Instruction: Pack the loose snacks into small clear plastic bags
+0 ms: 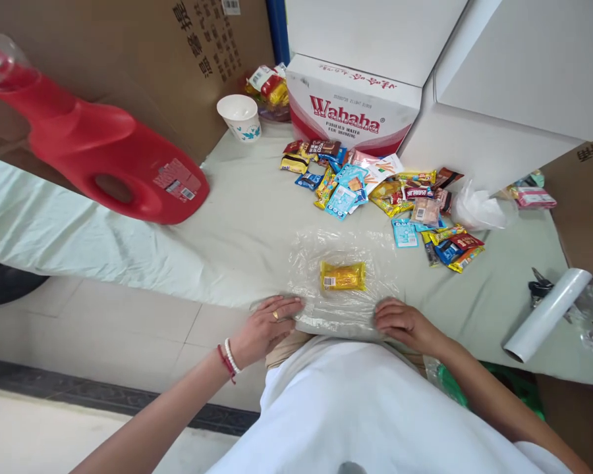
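Note:
A sheet of clear plastic film (pixel 301 263), wrinkled, lies spread at the near edge of the cloth-covered table. On its middle rests a snack in a yellow wrapper (pixel 344 276) with a small barcode label. My left hand (pixel 269 326), with a ring and bracelets, is closed at the film's near left corner, fingers together. At the near right corner my right hand (pixel 406 324) has its fingers curled on the film edge. Both thumbs are mostly hidden. Neither hand touches the yellow snack.
Several small packaged snacks (pixel 343 191) are heaped behind the film, before a Wahaha carton (pixel 350 105). A paper cup (pixel 240 118) stands back left, near a large red bottle (pixel 128 158). A film roll (pixel 547 316) lies at the right beside scissors (pixel 540 286).

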A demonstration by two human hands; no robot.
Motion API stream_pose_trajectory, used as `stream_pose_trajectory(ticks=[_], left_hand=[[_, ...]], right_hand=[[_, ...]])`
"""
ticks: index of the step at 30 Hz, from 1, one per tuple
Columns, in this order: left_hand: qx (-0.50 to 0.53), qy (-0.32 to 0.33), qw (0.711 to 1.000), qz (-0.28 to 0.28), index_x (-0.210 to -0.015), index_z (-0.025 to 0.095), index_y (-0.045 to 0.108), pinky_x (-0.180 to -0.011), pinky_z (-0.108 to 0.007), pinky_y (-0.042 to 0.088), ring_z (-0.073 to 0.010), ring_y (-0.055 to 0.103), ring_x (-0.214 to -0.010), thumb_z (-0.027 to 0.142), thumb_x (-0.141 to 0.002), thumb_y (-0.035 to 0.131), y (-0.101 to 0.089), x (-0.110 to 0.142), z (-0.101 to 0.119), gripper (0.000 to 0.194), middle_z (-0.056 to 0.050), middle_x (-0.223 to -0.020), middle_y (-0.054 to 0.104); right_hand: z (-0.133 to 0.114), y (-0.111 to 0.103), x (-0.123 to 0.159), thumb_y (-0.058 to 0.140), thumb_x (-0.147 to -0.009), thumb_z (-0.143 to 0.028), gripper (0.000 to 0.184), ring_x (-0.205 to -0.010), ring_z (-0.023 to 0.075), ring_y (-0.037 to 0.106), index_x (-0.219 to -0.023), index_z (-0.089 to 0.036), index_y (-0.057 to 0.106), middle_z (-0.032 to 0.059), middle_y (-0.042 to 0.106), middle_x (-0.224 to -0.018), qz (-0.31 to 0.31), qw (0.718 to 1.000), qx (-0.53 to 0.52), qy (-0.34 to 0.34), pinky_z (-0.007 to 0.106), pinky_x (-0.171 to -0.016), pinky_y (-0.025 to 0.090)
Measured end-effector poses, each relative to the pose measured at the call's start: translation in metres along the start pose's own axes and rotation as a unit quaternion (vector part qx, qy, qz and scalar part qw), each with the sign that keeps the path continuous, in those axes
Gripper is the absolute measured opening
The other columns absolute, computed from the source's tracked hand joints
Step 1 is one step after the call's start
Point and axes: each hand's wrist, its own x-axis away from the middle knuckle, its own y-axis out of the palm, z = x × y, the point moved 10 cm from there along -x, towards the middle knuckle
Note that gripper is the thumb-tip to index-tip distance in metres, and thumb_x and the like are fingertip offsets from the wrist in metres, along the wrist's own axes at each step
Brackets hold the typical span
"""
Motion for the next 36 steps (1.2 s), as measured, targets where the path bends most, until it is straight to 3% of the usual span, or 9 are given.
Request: stream_pose_trajectory(ticks=[6, 10, 14, 18, 21, 24, 26, 31, 36], left_hand=[[-0.011, 0.000, 0.999, -0.050, -0.133, 0.025, 0.061, -0.116, -0.047, 0.043, -0.0282, 0.054, -0.139, 0.033, -0.094, 0.063, 0.002, -0.003, 0.002, 0.039, -0.013, -0.146, 0.062], [0.037, -0.051, 0.998, 0.007, -0.108, 0.026, 0.071, -0.102, -0.040, 0.049, -0.0223, 0.066, -0.116, 0.020, -0.099, 0.050, -0.004, -0.014, -0.005, 0.023, -0.008, -0.114, 0.075], [0.184, -0.204, 0.961, 0.036, -0.091, 0.022, 0.067, -0.074, -0.028, 0.051, -0.0165, 0.065, -0.077, 0.034, -0.103, 0.043, -0.016, -0.035, -0.038, 0.029, -0.003, -0.082, 0.071], [0.116, -0.351, 0.925, 0.094, -0.090, 0.021, 0.066, -0.076, -0.034, 0.050, -0.0210, 0.062, -0.077, 0.040, -0.097, 0.050, -0.031, -0.056, -0.086, 0.026, -0.004, -0.080, 0.067], [-0.039, -0.397, 0.894, 0.204, -0.102, 0.016, 0.068, -0.093, -0.047, 0.048, -0.0318, 0.059, -0.102, 0.033, -0.084, 0.062, -0.058, -0.058, -0.107, 0.025, -0.015, -0.104, 0.067], [-0.126, -0.377, 0.862, 0.315, -0.111, 0.014, 0.068, -0.100, -0.051, 0.043, -0.0341, 0.053, -0.110, 0.029, -0.086, 0.060, -0.083, -0.048, -0.092, 0.030, -0.018, -0.112, 0.061], [-0.160, -0.322, 0.866, 0.346, -0.112, 0.017, 0.070, -0.098, -0.049, 0.041, -0.0309, 0.053, -0.105, 0.027, -0.092, 0.055, -0.089, -0.046, -0.063, 0.027, -0.015, -0.107, 0.060], [-0.170, -0.141, 0.959, 0.176, -0.122, 0.034, 0.072, -0.084, -0.042, 0.036, -0.0246, 0.052, -0.091, 0.026, -0.097, 0.055, -0.038, -0.089, 0.007, 0.031, -0.007, -0.097, 0.064], [-0.151, -0.229, 0.960, 0.049, -0.126, 0.034, 0.072, -0.080, -0.043, 0.037, -0.0293, 0.052, -0.096, 0.030, -0.101, 0.050, 0.007, -0.114, -0.010, 0.034, -0.011, -0.096, 0.063]], right_hand=[[0.029, -0.024, -0.017, 0.056, -0.101, -0.051, 0.034, -0.084, 0.0176, 0.066, -0.098, -0.021, 0.069, 0.0043, 0.071, -0.089, 0.018, 0.976, -0.114, 0.185, 0.031, -0.080, 0.054], [0.039, -0.033, -0.026, 0.061, -0.095, -0.060, 0.040, -0.076, 0.0169, 0.065, -0.097, -0.020, 0.063, 0.0025, 0.069, -0.082, 0.043, 0.946, -0.217, 0.236, 0.030, -0.070, 0.056], [0.050, -0.050, -0.039, 0.063, -0.090, -0.063, 0.043, -0.067, 0.0159, 0.062, -0.096, -0.020, 0.062, -0.0004, 0.062, -0.074, 0.076, 0.942, -0.206, 0.255, 0.027, -0.058, 0.052], [0.066, -0.082, -0.055, 0.053, -0.096, -0.049, 0.031, -0.060, 0.0161, 0.057, -0.098, -0.020, 0.063, 0.0000, 0.061, -0.070, 0.102, 0.954, -0.052, 0.278, 0.028, -0.060, 0.048], [0.056, -0.115, -0.077, 0.056, -0.094, -0.032, 0.024, -0.087, 0.0233, 0.064, -0.108, -0.017, 0.069, 0.0104, 0.069, -0.097, 0.112, 0.934, 0.204, 0.271, 0.034, -0.079, 0.050], [0.030, -0.124, -0.114, 0.053, -0.097, -0.029, 0.032, -0.112, 0.0291, 0.060, -0.122, -0.016, 0.069, 0.0154, 0.066, -0.121, 0.104, 0.909, 0.341, 0.217, 0.038, -0.097, 0.046], [0.019, -0.113, -0.143, 0.051, -0.101, -0.031, 0.036, -0.118, 0.0292, 0.057, -0.130, -0.016, 0.066, 0.0149, 0.066, -0.125, 0.080, 0.913, 0.355, 0.182, 0.037, -0.101, 0.044], [0.042, -0.076, -0.198, 0.074, -0.087, -0.031, 0.063, -0.120, 0.0337, 0.055, -0.144, -0.011, 0.057, 0.0197, 0.067, -0.126, -0.007, 0.906, 0.358, 0.226, 0.037, -0.094, 0.044], [0.046, -0.069, -0.210, 0.063, -0.093, -0.022, 0.019, -0.085, 0.0197, 0.063, -0.106, -0.017, 0.076, 0.0064, 0.073, -0.090, -0.037, 0.919, 0.319, 0.227, 0.026, -0.073, 0.040]])
